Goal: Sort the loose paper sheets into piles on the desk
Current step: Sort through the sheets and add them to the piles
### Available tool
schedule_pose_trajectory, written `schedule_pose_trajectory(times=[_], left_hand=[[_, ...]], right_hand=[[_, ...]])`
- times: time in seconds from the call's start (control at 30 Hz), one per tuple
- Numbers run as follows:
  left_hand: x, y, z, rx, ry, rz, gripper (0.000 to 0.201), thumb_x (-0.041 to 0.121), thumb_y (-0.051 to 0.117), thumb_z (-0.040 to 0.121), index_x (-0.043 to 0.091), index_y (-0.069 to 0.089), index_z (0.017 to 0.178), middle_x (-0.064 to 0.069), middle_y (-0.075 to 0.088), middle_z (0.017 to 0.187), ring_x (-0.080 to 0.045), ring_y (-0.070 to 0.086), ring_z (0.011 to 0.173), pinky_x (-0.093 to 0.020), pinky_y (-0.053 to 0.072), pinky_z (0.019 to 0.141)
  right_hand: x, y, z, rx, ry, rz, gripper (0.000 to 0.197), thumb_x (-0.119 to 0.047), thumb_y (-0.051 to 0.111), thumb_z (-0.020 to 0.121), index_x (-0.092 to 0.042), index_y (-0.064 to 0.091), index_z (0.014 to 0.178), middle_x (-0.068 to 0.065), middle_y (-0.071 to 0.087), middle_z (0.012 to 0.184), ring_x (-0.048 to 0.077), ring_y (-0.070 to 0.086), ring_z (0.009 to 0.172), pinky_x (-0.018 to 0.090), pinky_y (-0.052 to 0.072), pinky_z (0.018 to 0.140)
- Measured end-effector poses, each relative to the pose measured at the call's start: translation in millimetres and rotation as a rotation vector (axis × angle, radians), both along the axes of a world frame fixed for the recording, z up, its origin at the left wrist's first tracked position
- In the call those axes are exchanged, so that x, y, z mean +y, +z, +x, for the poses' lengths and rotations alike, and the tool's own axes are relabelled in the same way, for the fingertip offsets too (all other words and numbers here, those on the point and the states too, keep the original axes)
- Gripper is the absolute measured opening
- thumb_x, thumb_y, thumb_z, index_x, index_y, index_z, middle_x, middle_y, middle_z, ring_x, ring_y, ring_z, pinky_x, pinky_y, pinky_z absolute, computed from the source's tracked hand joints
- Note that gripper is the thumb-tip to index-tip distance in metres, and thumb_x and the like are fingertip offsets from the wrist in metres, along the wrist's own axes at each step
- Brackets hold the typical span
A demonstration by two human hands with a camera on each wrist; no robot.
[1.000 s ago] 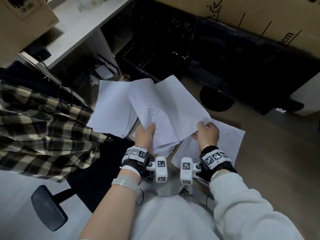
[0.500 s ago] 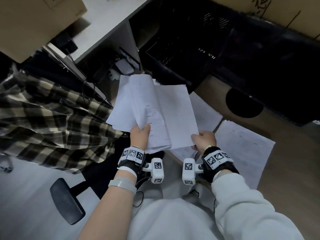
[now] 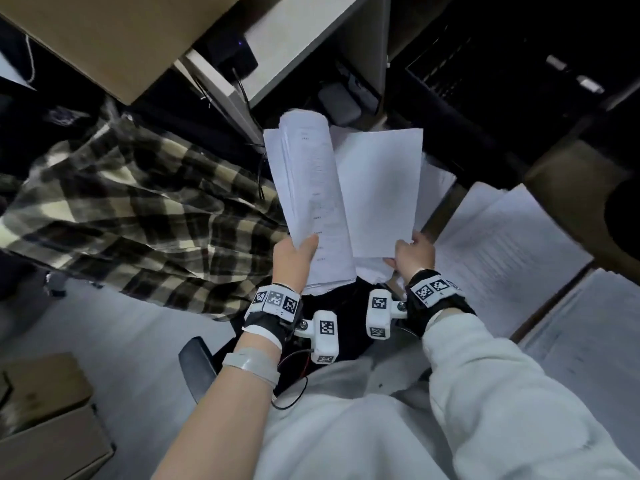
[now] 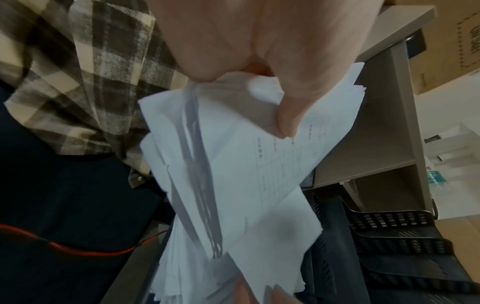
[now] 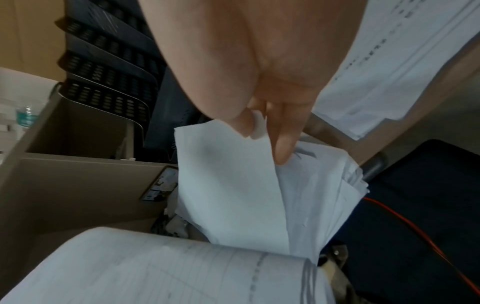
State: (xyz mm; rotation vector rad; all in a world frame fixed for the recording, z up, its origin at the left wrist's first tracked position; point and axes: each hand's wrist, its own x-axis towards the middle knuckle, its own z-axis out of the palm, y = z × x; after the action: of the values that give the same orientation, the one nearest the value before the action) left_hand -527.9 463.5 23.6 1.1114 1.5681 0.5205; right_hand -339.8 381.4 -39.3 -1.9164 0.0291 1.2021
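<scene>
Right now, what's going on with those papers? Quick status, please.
Left hand grips the paper stack. Right hand pinches one sheet, peeling it off. Piles lie on the desk. Nothing in the way.

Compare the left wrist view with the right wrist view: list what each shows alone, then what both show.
Only the left wrist view: the left hand gripping the thick paper stack, its thumb on the printed top page, and the plaid shirt.

Only the right wrist view: the right hand pinching a single blank sheet, and the printed piles on the desk.

Both: the black mesh trays, the red wire.
</scene>
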Motion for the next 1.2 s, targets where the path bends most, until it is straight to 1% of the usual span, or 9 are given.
schedule_pose_trajectory(times=[0.13, 0.3, 0.47, 0.57, 0.77, 0.9, 1.0, 1.1, 1.2], left_hand=[[0.9, 1.0, 14.3, -0.063, -0.036, -0.045, 0.027, 0.024, 0.058, 0.1, 0.001, 0.067, 0.109, -0.01, 0.071, 0.106, -0.026, 0.068, 0.103, -0.041, 0.055, 0.093], [-16.3, 14.1, 49.4, -0.191, -0.058, -0.13, 0.024, 0.032, 0.045, 0.105, 0.023, 0.065, 0.094, 0.004, 0.07, 0.1, -0.02, 0.067, 0.101, -0.036, 0.053, 0.093], [-43.0, 25.9, 78.8, -0.294, 0.008, -0.266, 0.042, 0.051, 0.043, 0.102, 0.019, 0.07, 0.103, -0.005, 0.075, 0.104, -0.022, 0.071, 0.1, -0.039, 0.056, 0.091], [-64.5, 36.7, 98.7, -0.27, -0.05, -0.233, 0.047, 0.052, 0.043, 0.101, 0.015, 0.071, 0.094, -0.006, 0.075, 0.092, -0.024, 0.071, 0.088, -0.038, 0.056, 0.082], [-125.6, 56.9, 137.2, -0.224, -0.17, -0.159, 0.041, 0.043, 0.061, 0.095, 0.003, 0.07, 0.088, -0.003, 0.068, 0.068, -0.019, 0.063, 0.065, -0.026, 0.047, 0.057], [-166.5, 55.8, 158.4, -0.234, -0.178, -0.147, 0.06, 0.058, 0.06, 0.087, 0.0, 0.069, 0.097, -0.017, 0.07, 0.08, -0.035, 0.067, 0.079, -0.043, 0.053, 0.072], [-192.1, 44.1, 173.3, -0.199, -0.16, -0.158, 0.059, 0.064, 0.055, 0.082, 0.007, 0.068, 0.09, -0.02, 0.07, 0.09, -0.045, 0.066, 0.093, -0.059, 0.053, 0.087], [-221.4, 70.9, 190.9, -0.265, -0.123, -0.198, 0.038, 0.053, 0.047, 0.096, 0.022, 0.067, 0.087, -0.01, 0.071, 0.096, -0.033, 0.066, 0.099, -0.054, 0.051, 0.097], [-239.5, 85.1, 203.8, -0.455, -0.07, -0.287, 0.049, 0.058, 0.047, 0.097, 0.017, 0.071, 0.107, -0.015, 0.075, 0.105, -0.034, 0.071, 0.1, -0.049, 0.054, 0.093]], right_hand=[[0.6, 31.3, -0.2, -0.07, 0.147, 0.004, 0.076, -0.019, 0.064, 0.092, -0.015, 0.023, 0.156, 0.007, 0.03, 0.158, 0.024, 0.034, 0.143, 0.037, 0.031, 0.116], [-22.4, 75.7, 4.8, -0.043, 0.371, 0.373, 0.076, -0.016, 0.08, 0.082, -0.032, 0.045, 0.147, -0.014, 0.042, 0.151, 0.001, 0.042, 0.136, 0.027, 0.039, 0.112], [-49.0, 91.4, 22.0, -0.155, 0.751, 0.32, 0.119, -0.041, 0.09, 0.065, -0.036, 0.016, 0.158, -0.021, 0.001, 0.164, -0.006, 0.008, 0.147, 0.022, 0.013, 0.119], [-78.3, 100.1, 37.9, -0.196, 0.739, 0.319, 0.124, -0.042, 0.091, 0.065, -0.033, 0.011, 0.159, -0.022, 0.003, 0.163, -0.006, 0.011, 0.146, 0.023, 0.015, 0.119], [-144.3, 120.6, 72.9, -0.152, 0.573, 0.414, 0.085, -0.037, 0.079, 0.082, -0.034, 0.033, 0.154, -0.023, 0.017, 0.16, -0.006, 0.023, 0.142, 0.024, 0.02, 0.12], [-189.4, 131.8, 97.6, -0.112, 0.483, 0.471, 0.048, -0.036, 0.074, 0.088, -0.035, 0.061, 0.134, -0.047, 0.037, 0.133, -0.013, 0.034, 0.132, 0.017, 0.028, 0.109], [-219.1, 135.8, 111.8, -0.135, 0.345, 0.515, 0.016, -0.023, 0.074, 0.088, -0.023, 0.077, 0.104, -0.021, 0.061, 0.13, -0.007, 0.055, 0.121, 0.017, 0.041, 0.105], [-243.2, 144.5, 124.0, -0.278, 0.253, 0.508, 0.007, -0.016, 0.076, 0.086, -0.019, 0.079, 0.092, -0.015, 0.075, 0.092, -0.002, 0.068, 0.089, 0.017, 0.052, 0.088], [-259.2, 148.8, 134.5, -0.34, 0.208, 0.483, 0.005, -0.015, 0.081, 0.081, -0.013, 0.08, 0.086, -0.007, 0.077, 0.084, 0.004, 0.069, 0.083, 0.017, 0.051, 0.082]])
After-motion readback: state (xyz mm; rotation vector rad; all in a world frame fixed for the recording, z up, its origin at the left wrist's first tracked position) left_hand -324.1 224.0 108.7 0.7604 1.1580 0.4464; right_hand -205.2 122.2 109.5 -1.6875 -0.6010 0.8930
